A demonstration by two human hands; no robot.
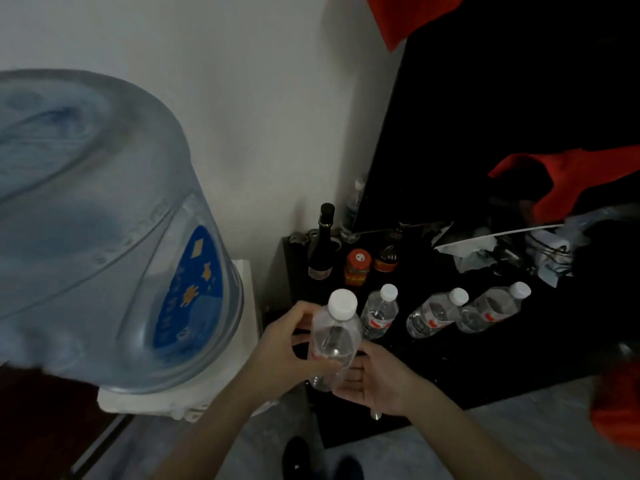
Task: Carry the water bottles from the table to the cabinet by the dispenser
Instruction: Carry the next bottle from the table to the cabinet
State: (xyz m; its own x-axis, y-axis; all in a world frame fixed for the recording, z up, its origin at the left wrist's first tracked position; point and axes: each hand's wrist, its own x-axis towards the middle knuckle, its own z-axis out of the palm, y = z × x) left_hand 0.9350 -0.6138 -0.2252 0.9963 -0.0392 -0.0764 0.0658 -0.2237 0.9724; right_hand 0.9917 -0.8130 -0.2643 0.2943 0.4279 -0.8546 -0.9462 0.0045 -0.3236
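At nine o'clock stands the dispenser's big blue jug, just beside the black cabinet. My left hand wraps the side of a clear water bottle, white cap up, and my right hand cups it lower down, so both grips are grasping this one bottle, held at the cabinet's near-left corner. On the cabinet top toward one o'clock stand three more capped bottles. Behind them, around twelve, are a dark wine bottle and what looks like an orange-lidded jar; that dim corner is hard to read.
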